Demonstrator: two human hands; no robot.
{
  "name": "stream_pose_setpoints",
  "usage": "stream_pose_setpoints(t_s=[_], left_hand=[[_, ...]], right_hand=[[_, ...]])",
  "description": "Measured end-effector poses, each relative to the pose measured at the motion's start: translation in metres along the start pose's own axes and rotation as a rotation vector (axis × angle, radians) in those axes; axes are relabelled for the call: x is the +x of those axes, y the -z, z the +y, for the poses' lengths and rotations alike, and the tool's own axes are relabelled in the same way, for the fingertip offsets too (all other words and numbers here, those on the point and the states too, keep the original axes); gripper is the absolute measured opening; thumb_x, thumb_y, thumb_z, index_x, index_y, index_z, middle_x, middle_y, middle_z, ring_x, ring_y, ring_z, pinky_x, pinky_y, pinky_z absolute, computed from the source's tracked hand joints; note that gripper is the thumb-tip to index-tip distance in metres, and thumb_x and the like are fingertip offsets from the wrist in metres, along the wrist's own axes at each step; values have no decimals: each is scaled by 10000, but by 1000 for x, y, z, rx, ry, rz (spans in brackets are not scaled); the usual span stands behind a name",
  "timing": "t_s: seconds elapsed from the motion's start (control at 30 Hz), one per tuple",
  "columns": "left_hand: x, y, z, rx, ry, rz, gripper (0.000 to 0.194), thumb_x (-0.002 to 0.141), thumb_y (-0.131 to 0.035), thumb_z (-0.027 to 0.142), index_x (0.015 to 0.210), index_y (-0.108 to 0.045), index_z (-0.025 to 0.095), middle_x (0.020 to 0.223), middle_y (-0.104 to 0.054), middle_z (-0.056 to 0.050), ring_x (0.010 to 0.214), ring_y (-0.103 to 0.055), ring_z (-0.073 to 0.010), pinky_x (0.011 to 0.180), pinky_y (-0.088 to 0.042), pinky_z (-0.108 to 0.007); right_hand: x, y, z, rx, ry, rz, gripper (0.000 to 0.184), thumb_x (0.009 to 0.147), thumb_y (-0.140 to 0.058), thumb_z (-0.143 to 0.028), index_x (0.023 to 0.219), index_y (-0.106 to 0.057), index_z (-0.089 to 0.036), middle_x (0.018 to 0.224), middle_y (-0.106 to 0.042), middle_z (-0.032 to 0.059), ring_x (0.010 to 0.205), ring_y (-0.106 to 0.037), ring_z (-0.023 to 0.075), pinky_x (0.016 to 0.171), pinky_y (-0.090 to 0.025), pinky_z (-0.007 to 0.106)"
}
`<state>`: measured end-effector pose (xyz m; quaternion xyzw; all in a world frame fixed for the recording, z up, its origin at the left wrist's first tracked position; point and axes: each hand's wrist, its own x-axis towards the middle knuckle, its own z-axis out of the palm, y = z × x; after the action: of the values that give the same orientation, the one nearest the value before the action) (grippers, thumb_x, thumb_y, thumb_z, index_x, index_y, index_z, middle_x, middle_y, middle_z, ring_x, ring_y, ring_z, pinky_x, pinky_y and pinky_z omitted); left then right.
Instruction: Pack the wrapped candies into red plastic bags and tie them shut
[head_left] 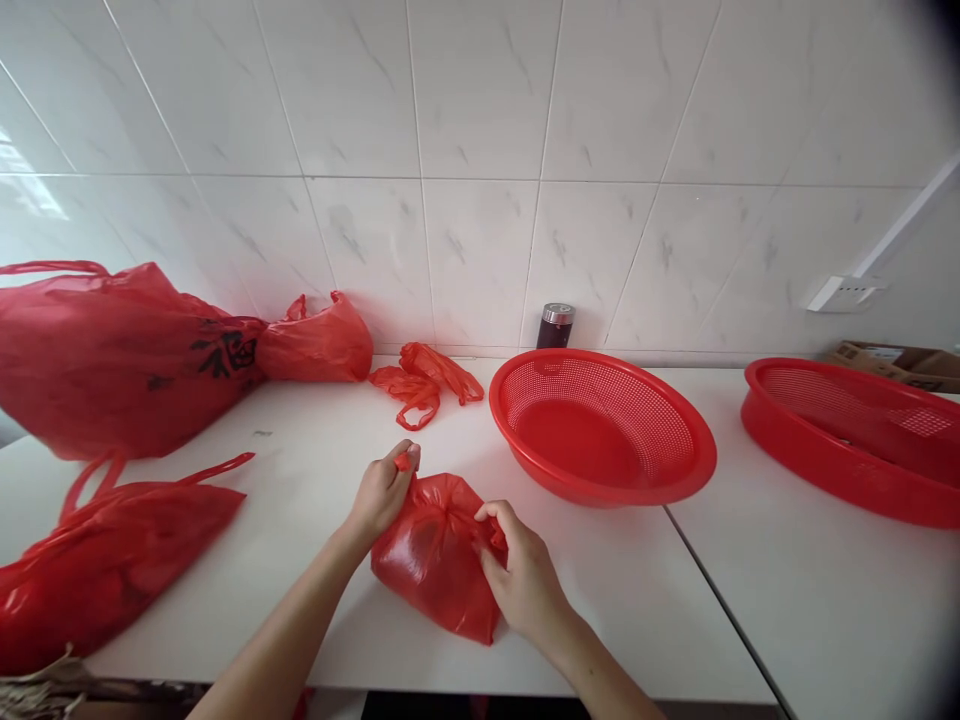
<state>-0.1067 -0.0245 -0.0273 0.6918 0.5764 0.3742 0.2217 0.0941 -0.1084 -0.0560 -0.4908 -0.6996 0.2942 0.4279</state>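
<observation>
A small red plastic bag [439, 565] with something inside lies on the white counter [315, 480] right in front of me. My left hand [382, 492] is closed on one of the bag's handles at its upper left. My right hand [520, 575] pinches the bag's other handle at its right side. An empty red colander basket [604, 425] stands just beyond and to the right of the bag.
A big full red bag [112, 355] and a smaller one [319, 340] lie at the back left, another red bag [97, 560] at the near left. An empty crumpled bag [424, 380] and a dark jar [555, 325] sit by the tiled wall. A second red basket [855, 435] is at the right.
</observation>
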Motion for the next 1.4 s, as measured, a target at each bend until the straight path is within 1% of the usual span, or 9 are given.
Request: stream_pose_setpoints(t_s=[0.2,0.33,0.5,0.63,0.83,0.97,1.1,1.17,1.4], left_hand=[[14,7,-21,200,97,21,506,935,-208,565,591,-374,233,571,-526,1,547,-491,-171,570,-357,-276],[28,-5,-39,407,111,-35,525,905,-318,563,515,-412,225,499,-555,-28,518,-546,-204,559,-328,-285],[37,-25,-51,600,35,-33,468,919,-353,511,610,-544,218,624,-666,-67,598,-621,-223,578,-324,-282],[37,-30,-52,693,-73,-13,481,953,-309,466,666,-596,208,725,-712,-107,705,-656,-257,689,-361,-331],[36,-30,-53,752,-135,-1,507,966,-288,446,678,-621,195,723,-721,-125,747,-670,-269,777,-356,-369],[35,-31,-54,735,-119,13,513,956,-303,467,659,-621,195,722,-723,-125,733,-669,-259,784,-363,-364],[33,-29,-53,676,-56,43,556,941,-298,517,590,-590,200,689,-714,-118,696,-660,-254,783,-377,-361],[34,-27,-54,630,-2,67,566,930,-292,542,568,-571,208,675,-710,-106,687,-657,-248,767,-388,-350],[38,-14,-63,405,288,212,592,890,-242,610,491,-463,233,571,-642,-97,592,-611,-247,563,-374,-311]], right_hand=[[0,17,11,-6,-20,13,66,868,-420,-181,848,-467,-222,769,-539,-6,668,-512,144,637,-433,238],[-4,15,22,-167,-51,-37,105,805,-404,-119,793,-417,-223,759,-533,-5,662,-503,156,610,-400,244],[-6,4,26,-353,-4,-40,210,706,-402,-28,792,-412,-219,764,-548,-15,663,-513,152,598,-351,231],[-6,0,28,-443,26,-48,231,667,-410,-1,763,-384,-210,708,-510,-31,608,-459,129,564,-293,217],[-9,-3,35,-560,43,-99,249,652,-431,-27,633,-242,-187,548,-298,-48,511,-284,113,501,-154,249],[-15,-5,32,-490,63,-100,275,658,-440,-57,610,-197,-176,527,-238,-41,498,-228,111,496,-134,264],[-25,-5,26,-310,75,-98,332,783,-440,-150,607,-160,-175,525,-208,-41,487,-211,103,494,-152,260],[-34,-6,24,-236,66,-78,353,803,-433,-174,612,-137,-178,532,-190,-41,488,-201,101,489,-155,258],[-65,-13,13,-47,91,-43,311,649,-401,-95,616,-104,-183,552,-161,-41,515,-162,107,484,-131,265]])
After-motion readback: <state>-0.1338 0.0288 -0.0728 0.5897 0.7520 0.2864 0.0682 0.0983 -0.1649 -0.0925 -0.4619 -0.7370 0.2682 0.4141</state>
